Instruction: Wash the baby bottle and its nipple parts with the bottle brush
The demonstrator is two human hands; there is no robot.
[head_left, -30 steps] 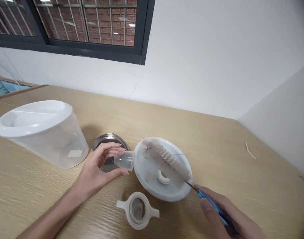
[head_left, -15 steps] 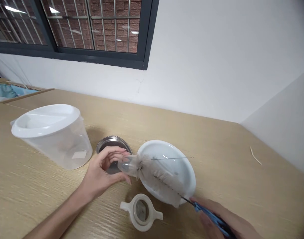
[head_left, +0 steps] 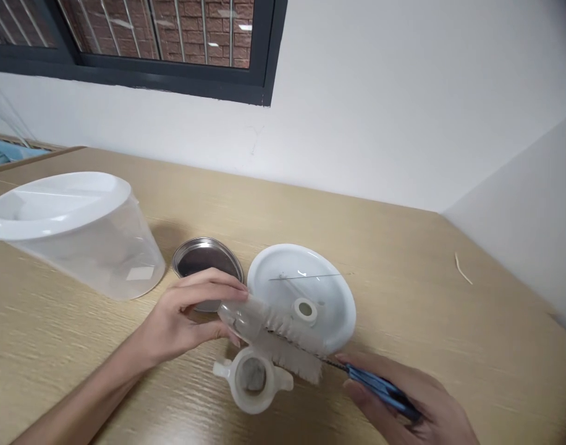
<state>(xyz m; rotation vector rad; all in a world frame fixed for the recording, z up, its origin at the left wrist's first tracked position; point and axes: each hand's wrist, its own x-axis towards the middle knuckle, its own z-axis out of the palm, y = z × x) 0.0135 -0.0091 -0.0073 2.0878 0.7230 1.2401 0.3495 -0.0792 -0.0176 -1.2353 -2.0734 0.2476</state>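
- With 12 o'clock at the far wall, the key relation is a line: clear cup (head_left: 239,315) at the bristle end of the brush (head_left: 292,353), 1 hand beyond each end.
- From the right hand (head_left: 398,395), the bristles lie at 10 o'clock; from the left hand (head_left: 190,315), between 3 and 4 o'clock.
- The left hand is nearer the bristle tip; the right hand has the blue handle (head_left: 378,389).
- The brush's long axis runs from 4 o'clock at the handle to 10 o'clock at the tip.
- The cup's axis nearly matches: rounded closed end towards 10 o'clock, mouth towards 4 o'clock. Bristles meet the mouth; how deep they reach, I cannot tell.
- Left hand: fingers above and thumb below, curved narrowly around the cup. Right hand: closed about the handle.
- The white bowl (head_left: 345,290), with a small white ring (head_left: 305,311) in it, sits at 1 o'clock from the bristles.
- The holder with 2 side lugs (head_left: 253,405) lies between 5 and 6 o'clock from the cup.
- The metal dish (head_left: 204,244) is at 11 o'clock from the cup, partly behind the left hand.
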